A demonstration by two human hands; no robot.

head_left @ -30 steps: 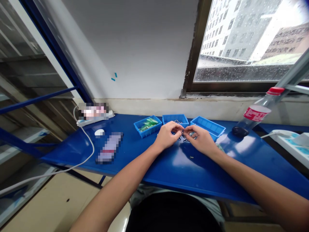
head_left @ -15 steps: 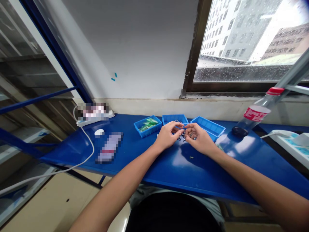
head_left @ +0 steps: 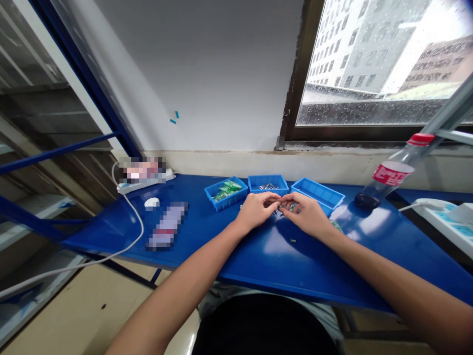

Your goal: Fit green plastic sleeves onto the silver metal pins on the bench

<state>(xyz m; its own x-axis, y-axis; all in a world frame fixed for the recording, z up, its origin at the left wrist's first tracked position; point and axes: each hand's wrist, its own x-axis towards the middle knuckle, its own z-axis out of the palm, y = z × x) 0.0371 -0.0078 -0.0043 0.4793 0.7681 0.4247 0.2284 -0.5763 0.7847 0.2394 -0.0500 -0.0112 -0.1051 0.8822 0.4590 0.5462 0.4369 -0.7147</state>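
Observation:
My left hand (head_left: 256, 209) and my right hand (head_left: 303, 212) meet at the fingertips over the blue table, in front of the middle blue tray (head_left: 268, 184). Both are closed, with fingers bent and pinched; what they hold is too small to name. Small dark metal pieces lie under and between them, partly hidden. The middle tray has several metal screws (head_left: 269, 187) in it. To its left a blue tray (head_left: 219, 203) holds green pieces (head_left: 229, 188). Behind my right hand stands a third blue tray (head_left: 320, 190). One small screw (head_left: 293, 240) lies nearer the front edge.
A tilted plastic bottle (head_left: 392, 173) with dark liquid stands at the right, near a white power strip (head_left: 449, 219). On the left are a blurred flat object (head_left: 168, 226), a white round item (head_left: 151, 203) and a white cable (head_left: 138, 217). Wall and window rise behind.
The fingertips of both hands have come lower and closer together, and the fingers have moved off the middle tray, so its screws show more.

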